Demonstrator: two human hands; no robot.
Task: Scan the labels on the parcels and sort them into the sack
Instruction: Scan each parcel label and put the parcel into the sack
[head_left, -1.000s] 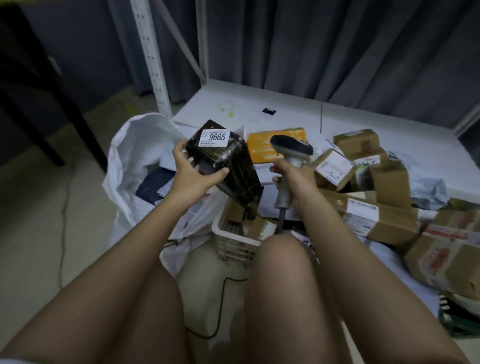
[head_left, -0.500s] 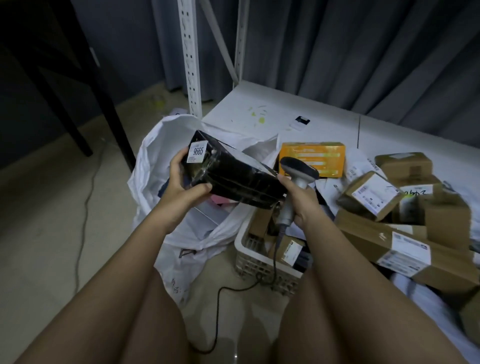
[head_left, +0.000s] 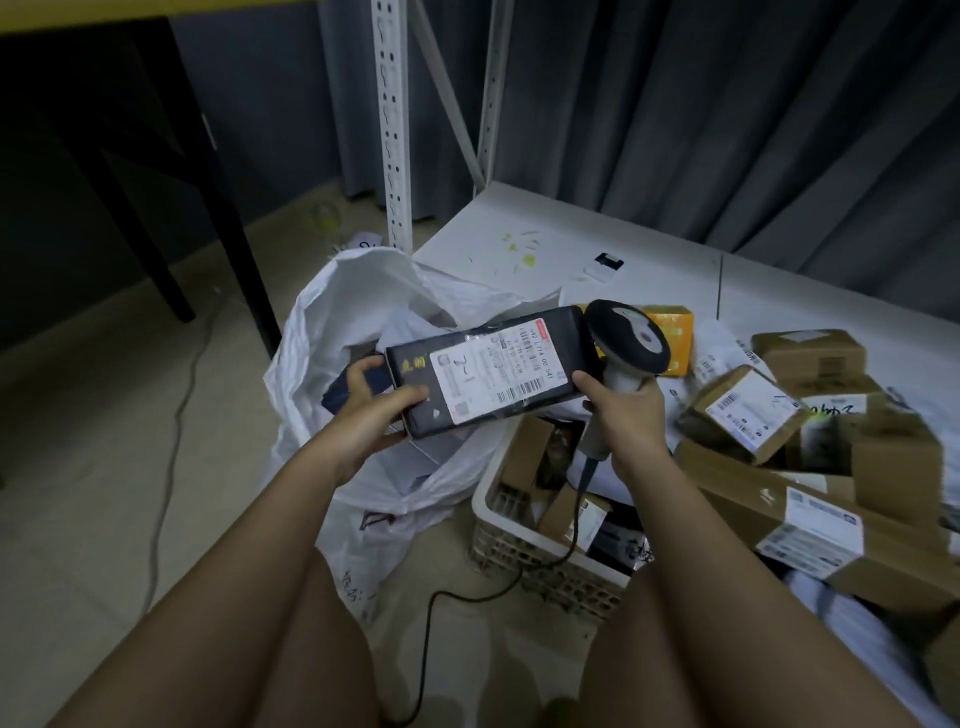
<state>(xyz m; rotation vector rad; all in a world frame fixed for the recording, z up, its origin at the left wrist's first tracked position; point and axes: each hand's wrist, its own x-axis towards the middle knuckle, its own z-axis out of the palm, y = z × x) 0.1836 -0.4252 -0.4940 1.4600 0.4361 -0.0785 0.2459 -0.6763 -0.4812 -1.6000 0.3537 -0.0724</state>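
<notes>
A long black parcel (head_left: 558, 340) lies flat between my hands, its white shipping label facing up. My left hand (head_left: 371, 408) grips its left end over the open white sack (head_left: 343, 306). My right hand (head_left: 623, 410) holds a grey barcode scanner (head_left: 631, 340) by its handle, and its thumb touches the parcel's right end. The scanner's head rises just behind the parcel's right end. The sack stands open on the floor with several dark and white parcels inside.
A white plastic basket (head_left: 511, 540) with small boxes sits on the floor in front of my knees. Several brown cardboard parcels (head_left: 748, 410) and an orange box (head_left: 672, 332) lie on the low white platform (head_left: 571, 234) at right. The scanner's black cable (head_left: 431, 639) trails over the floor. A white rack post (head_left: 392, 124) stands behind the sack.
The black parcel has been turned over so its large shipping label faces up, and it now lies level. My right hand with the scanner has come up against its right end.
</notes>
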